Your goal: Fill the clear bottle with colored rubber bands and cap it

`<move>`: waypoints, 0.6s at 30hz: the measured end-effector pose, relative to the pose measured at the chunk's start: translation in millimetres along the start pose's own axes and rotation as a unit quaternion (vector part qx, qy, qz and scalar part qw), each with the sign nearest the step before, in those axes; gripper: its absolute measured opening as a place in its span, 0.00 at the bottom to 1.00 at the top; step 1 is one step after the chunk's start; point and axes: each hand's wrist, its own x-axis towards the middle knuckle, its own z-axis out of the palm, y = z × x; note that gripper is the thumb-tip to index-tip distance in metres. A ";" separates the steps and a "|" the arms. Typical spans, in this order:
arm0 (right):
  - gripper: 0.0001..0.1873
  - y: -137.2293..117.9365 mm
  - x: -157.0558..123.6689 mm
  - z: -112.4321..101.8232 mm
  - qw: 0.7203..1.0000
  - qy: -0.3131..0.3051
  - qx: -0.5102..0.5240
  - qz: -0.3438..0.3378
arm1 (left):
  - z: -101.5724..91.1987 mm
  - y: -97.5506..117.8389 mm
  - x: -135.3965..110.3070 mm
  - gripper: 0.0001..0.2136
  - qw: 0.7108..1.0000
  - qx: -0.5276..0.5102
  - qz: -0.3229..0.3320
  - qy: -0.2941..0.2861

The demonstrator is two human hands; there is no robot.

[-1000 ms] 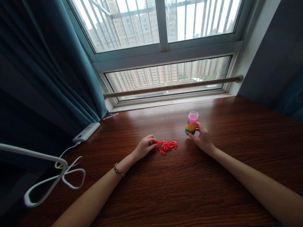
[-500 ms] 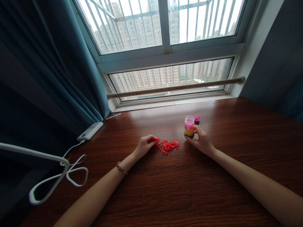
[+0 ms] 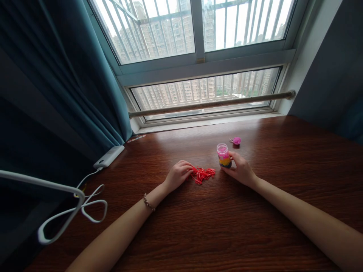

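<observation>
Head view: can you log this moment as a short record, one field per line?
left hand: the left hand has its fingertips at the left edge of the red pieces; whether it grips any is unclear
right hand: the right hand holds the jar from its right side
jar: open top; pink above yellow above dark blue; whether it touches the table is unclear
red pieces: loose pile between the hands
behind the jar: pink cap on the table
far left: white box with a cable, near the curtain
</observation>
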 end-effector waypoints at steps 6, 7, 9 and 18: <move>0.21 -1.7 0.0 -0.9 1.000 -0.003 0.003 -0.001 | 3.2 -1.0 -0.8 0.10 0.999 0.032 -0.022 0.017; 0.20 -1.9 0.0 -1.0 1.000 -0.002 0.003 -0.002 | 3.0 -1.5 -1.2 0.10 0.998 0.039 -0.037 0.029; 0.20 -2.0 -0.1 -1.1 1.000 0.000 0.001 -0.003 | 0.7 -2.2 -1.6 0.09 0.996 0.042 -0.071 0.042; 0.20 -0.9 -1.1 -1.2 1.000 0.000 -0.004 -0.005 | -19.0 -1.3 2.0 0.23 0.988 -0.039 -0.001 -0.153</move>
